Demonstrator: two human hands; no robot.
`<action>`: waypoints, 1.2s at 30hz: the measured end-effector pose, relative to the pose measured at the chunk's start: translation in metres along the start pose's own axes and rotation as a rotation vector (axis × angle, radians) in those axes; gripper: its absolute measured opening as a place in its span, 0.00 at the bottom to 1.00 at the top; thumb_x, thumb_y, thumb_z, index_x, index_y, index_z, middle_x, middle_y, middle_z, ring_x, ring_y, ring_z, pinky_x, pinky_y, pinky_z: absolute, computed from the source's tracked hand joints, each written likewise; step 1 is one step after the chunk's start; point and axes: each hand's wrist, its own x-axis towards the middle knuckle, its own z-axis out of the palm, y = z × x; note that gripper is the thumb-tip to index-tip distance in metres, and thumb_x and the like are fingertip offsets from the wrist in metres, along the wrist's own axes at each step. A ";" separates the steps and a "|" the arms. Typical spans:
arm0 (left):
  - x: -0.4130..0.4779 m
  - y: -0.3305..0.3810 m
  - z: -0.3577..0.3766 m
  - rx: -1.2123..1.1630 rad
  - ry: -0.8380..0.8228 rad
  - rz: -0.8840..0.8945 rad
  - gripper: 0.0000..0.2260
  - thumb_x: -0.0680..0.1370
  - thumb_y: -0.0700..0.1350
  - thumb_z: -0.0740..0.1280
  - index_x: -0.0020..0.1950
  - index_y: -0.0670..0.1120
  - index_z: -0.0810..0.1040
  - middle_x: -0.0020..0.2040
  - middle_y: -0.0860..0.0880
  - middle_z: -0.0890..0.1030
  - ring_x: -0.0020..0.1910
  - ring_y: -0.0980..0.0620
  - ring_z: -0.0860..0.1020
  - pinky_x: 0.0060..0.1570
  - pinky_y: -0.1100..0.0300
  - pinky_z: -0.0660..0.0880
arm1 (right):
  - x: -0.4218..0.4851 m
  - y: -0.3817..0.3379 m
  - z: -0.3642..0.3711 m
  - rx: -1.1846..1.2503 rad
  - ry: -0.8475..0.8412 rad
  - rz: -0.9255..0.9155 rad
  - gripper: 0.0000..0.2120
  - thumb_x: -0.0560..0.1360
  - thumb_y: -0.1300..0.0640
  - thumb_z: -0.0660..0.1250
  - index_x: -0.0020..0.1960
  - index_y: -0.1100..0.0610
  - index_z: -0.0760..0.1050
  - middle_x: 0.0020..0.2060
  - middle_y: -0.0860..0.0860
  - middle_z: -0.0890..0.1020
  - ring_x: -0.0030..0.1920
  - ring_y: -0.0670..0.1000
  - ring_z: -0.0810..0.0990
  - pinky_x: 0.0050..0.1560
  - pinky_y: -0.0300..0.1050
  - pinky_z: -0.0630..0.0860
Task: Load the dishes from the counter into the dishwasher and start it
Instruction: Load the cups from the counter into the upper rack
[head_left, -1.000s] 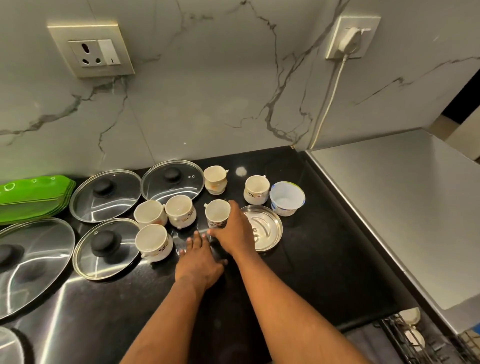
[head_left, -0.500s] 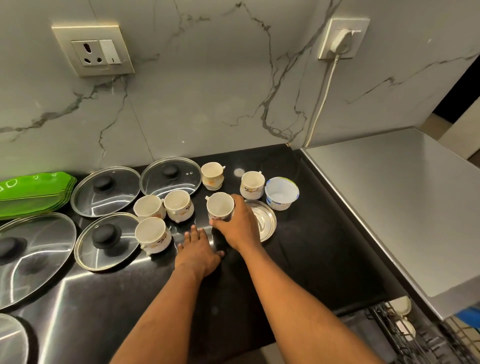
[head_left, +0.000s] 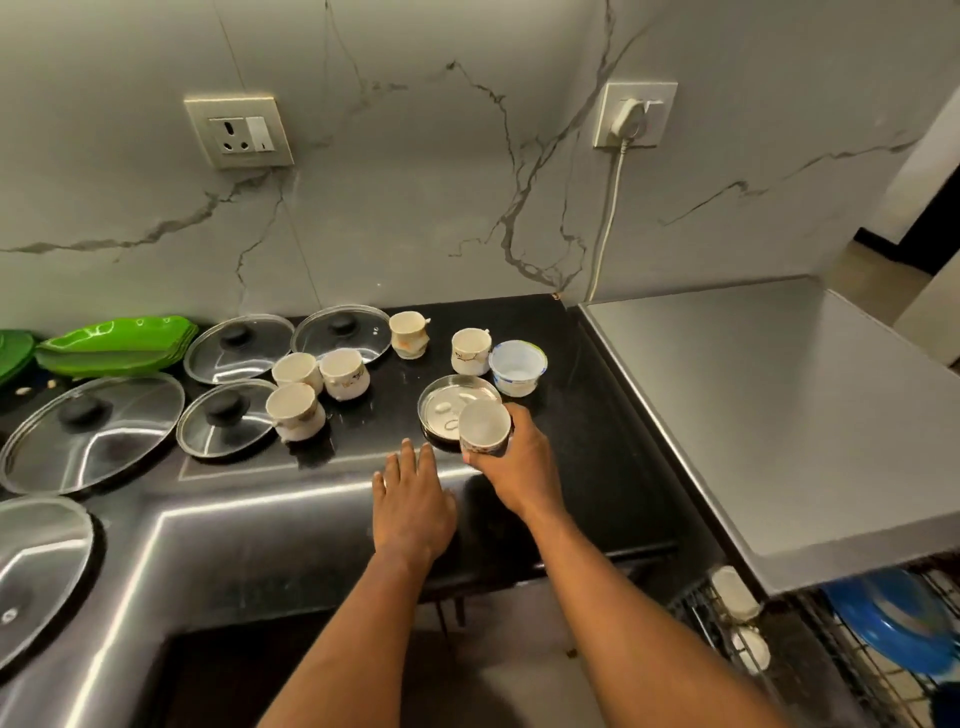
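Observation:
My right hand (head_left: 524, 457) grips a white teacup (head_left: 484, 427), lifted off the black counter (head_left: 597, 447) and tilted toward me, in front of a small steel plate (head_left: 447, 400). My left hand (head_left: 413, 501) lies flat on the counter beside it, fingers spread, holding nothing. Several more white cups (head_left: 344, 373) stand further back, next to a white plastic tub (head_left: 518, 367). The dishwasher rack (head_left: 737, 639) shows at the lower right under a steel top, with a blue dish (head_left: 904, 629) in it.
Three glass lids with black knobs (head_left: 239, 347) lie at the back left, near a large steel lid (head_left: 88, 431) and stacked green plates (head_left: 117, 345). A plugged cord (head_left: 608, 208) hangs down the marble wall. The steel appliance top (head_left: 779, 405) fills the right.
My right hand has closed on the cup, lifted it from the counter and drawn it right and toward me. The left hand stays flat. The view has pulled back.

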 end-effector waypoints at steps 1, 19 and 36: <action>-0.012 0.009 0.004 -0.011 0.012 -0.003 0.30 0.82 0.51 0.57 0.81 0.46 0.49 0.81 0.42 0.47 0.80 0.43 0.48 0.78 0.46 0.49 | -0.009 0.006 -0.011 0.000 -0.011 -0.011 0.31 0.63 0.49 0.80 0.63 0.48 0.71 0.57 0.47 0.81 0.57 0.51 0.78 0.53 0.48 0.76; -0.276 0.136 0.114 0.054 -0.133 0.052 0.30 0.83 0.49 0.55 0.82 0.47 0.44 0.82 0.44 0.43 0.80 0.44 0.41 0.77 0.46 0.43 | -0.235 0.133 -0.169 -0.011 -0.037 0.068 0.33 0.62 0.52 0.81 0.63 0.49 0.72 0.56 0.47 0.81 0.56 0.50 0.78 0.54 0.47 0.76; -0.387 0.260 0.201 0.033 -0.327 0.155 0.33 0.83 0.47 0.57 0.81 0.46 0.41 0.81 0.45 0.39 0.80 0.44 0.38 0.78 0.45 0.41 | -0.350 0.255 -0.299 -0.071 -0.059 0.296 0.36 0.61 0.53 0.82 0.63 0.46 0.67 0.58 0.48 0.80 0.58 0.51 0.78 0.57 0.55 0.77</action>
